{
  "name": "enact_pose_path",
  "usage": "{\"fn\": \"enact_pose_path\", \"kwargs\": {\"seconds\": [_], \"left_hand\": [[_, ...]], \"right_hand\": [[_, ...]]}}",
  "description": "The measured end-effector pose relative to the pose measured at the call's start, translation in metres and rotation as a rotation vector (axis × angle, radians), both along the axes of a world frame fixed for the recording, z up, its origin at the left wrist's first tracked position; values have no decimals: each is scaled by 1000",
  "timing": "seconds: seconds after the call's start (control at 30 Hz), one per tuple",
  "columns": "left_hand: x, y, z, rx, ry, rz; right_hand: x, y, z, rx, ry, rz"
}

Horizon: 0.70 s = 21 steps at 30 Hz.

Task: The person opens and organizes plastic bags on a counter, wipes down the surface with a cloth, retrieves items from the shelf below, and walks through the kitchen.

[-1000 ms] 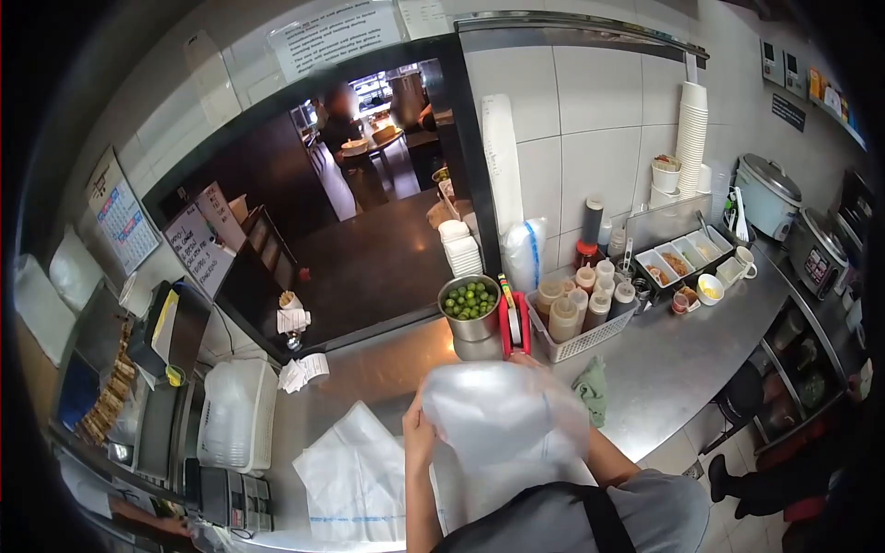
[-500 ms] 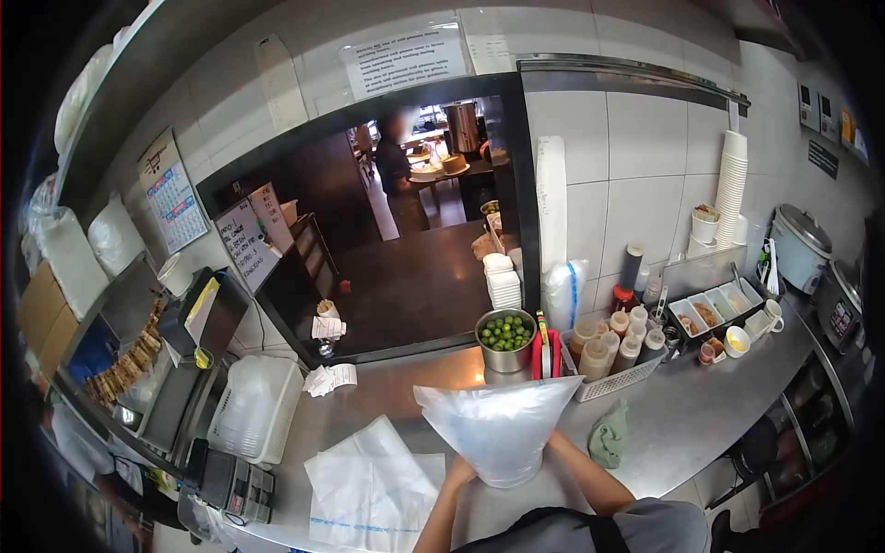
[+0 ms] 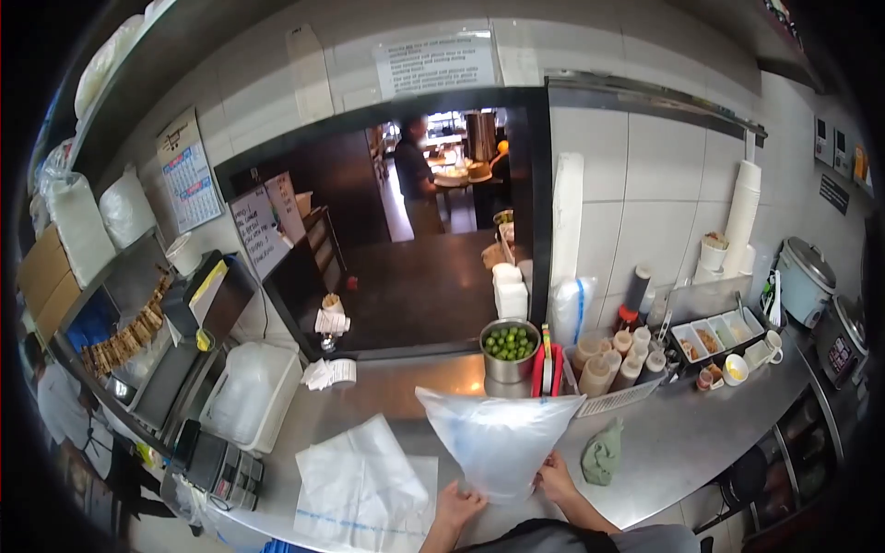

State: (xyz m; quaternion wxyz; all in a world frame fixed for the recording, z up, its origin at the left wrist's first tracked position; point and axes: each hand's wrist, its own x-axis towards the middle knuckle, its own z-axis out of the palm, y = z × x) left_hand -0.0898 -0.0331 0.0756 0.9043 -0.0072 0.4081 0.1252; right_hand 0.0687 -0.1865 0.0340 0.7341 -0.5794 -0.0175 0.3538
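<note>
A clear, whitish plastic bag (image 3: 498, 438) stands over the steel counter in front of me, wide and flared at the top and narrower at the bottom. My left hand (image 3: 458, 504) is closed at its lower left edge, fingers bent against the plastic. On the lower right edge, my right hand (image 3: 555, 477) pinches the plastic between thumb and fingers. Flat plastic bags (image 3: 364, 484) with a blue stripe lie on the counter left of my hands. A crumpled green cloth (image 3: 602, 452) rests to the right.
Behind the bag are a metal pot of green limes (image 3: 510, 346) and a basket of squeeze bottles (image 3: 619, 359). A condiment tray (image 3: 717, 330) sits farther right. White plastic baskets (image 3: 277, 396) stand at left. Through the pass window, a person (image 3: 415, 170) stands.
Both hands have shifted along the bag's lower sides, and more of their fingers now shows. The view has tilted slightly, so the surroundings sit lower in the picture.
</note>
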Motion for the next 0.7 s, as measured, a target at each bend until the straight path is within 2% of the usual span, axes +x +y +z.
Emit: {"fn": "enact_pose_path", "kwargs": {"seconds": [0.1,0.17,0.2,0.27,0.33,0.4,0.43,0.47,0.53,0.6,0.67,0.7], "left_hand": [[13,-8,-55,119,-257,13],[16,-13,-77,436,-237,-42],[18,-17,-88,591,-224,-57],[24,-8,-83,727,-70,-189],[35,8,-124,1025,-59,-349],[30,4,-80,1200,142,-499],[30,4,-87,1362,191,-424],[30,7,-96,1533,238,-357],[5,28,-47,2032,385,-482],[-16,67,-47,2304,674,-264],[-37,84,-9,2257,1367,-74],[-46,91,-22,2225,1440,-140]], "right_hand": [[-12,19,-21,82,63,-105],[-11,27,-41,145,-8,-179],[-3,23,-47,-20,-363,-78],[9,12,-51,-331,-1072,202],[18,10,-50,-384,-1149,203],[16,10,-34,-365,-1128,262],[16,7,-26,-328,-1074,302],[21,-2,-30,-355,-1123,335],[39,-5,-34,-392,-1240,362],[23,-27,5,-558,-1215,451],[7,-46,39,-658,-1089,609],[2,-52,50,-675,-974,729]]}}
